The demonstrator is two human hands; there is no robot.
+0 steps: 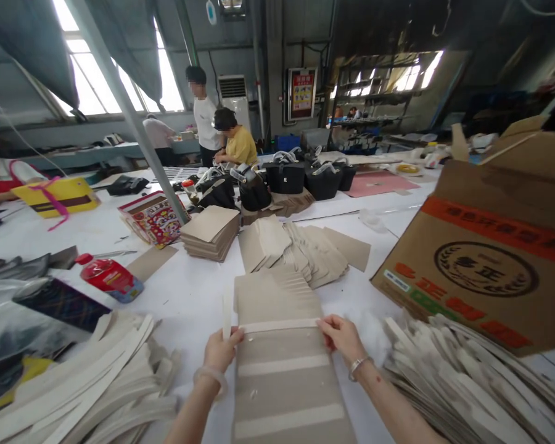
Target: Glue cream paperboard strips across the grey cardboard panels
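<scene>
A pale strip (280,325) lies crosswise over a row of overlapping grey-beige cardboard sheets (282,348). My left hand (222,350) pinches its left end at the sheets' edge. At the other end, my right hand (341,336) has its fingers closed on the same strip. A second narrow strip (226,314) stands up beside my left hand; whether that hand holds it too I cannot tell. Nearer to me, more pale strips (289,365) cross the cardboard. Loose strips are heaped to the left (97,376) and to the right (467,382).
Beyond the sheets are fanned cardboard pieces (300,250) and a neat cardboard stack (210,234). A large carton (485,259) stands at right, a red bottle (110,277) lies at left. Black handbags (284,177) stand farther back, near other people. A slanting pole (134,117) rises at left.
</scene>
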